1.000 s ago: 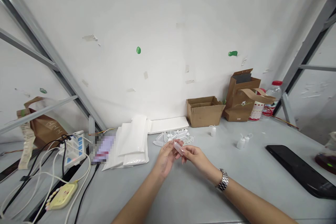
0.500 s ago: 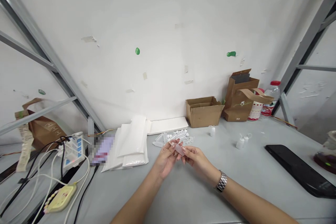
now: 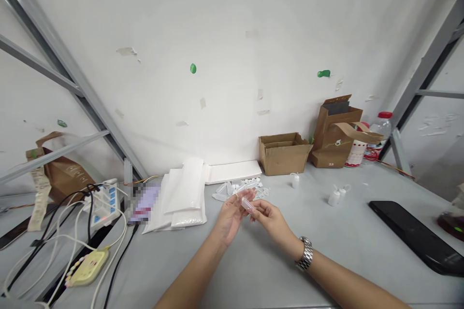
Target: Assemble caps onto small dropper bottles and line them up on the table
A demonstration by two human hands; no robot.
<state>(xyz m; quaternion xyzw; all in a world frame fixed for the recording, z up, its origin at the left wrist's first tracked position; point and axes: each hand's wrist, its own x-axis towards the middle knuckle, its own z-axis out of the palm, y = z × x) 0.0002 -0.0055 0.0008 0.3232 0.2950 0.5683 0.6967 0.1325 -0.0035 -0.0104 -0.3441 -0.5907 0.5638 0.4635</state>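
Observation:
A small translucent plastic bottle is held slanted between my two hands above the table. My right hand grips its lower end with thumb and fingers. At its upper end, my left hand holds it between thumb and fingers, partly hiding that end. Just behind my hands lies a pile of clear plastic tubes with small white caps. To the right stand a white bottle with a looped cap and two more white bottles side by side.
White plastic sleeves are stacked left of my hands. Against the wall stand a cardboard box and a brown paper bag. A black flat object lies right; a power strip and cables spread out left.
My left fingers have opened out a little and the bottle shows more plainly, its end lower in my right hand's grip. The view has shifted slightly.

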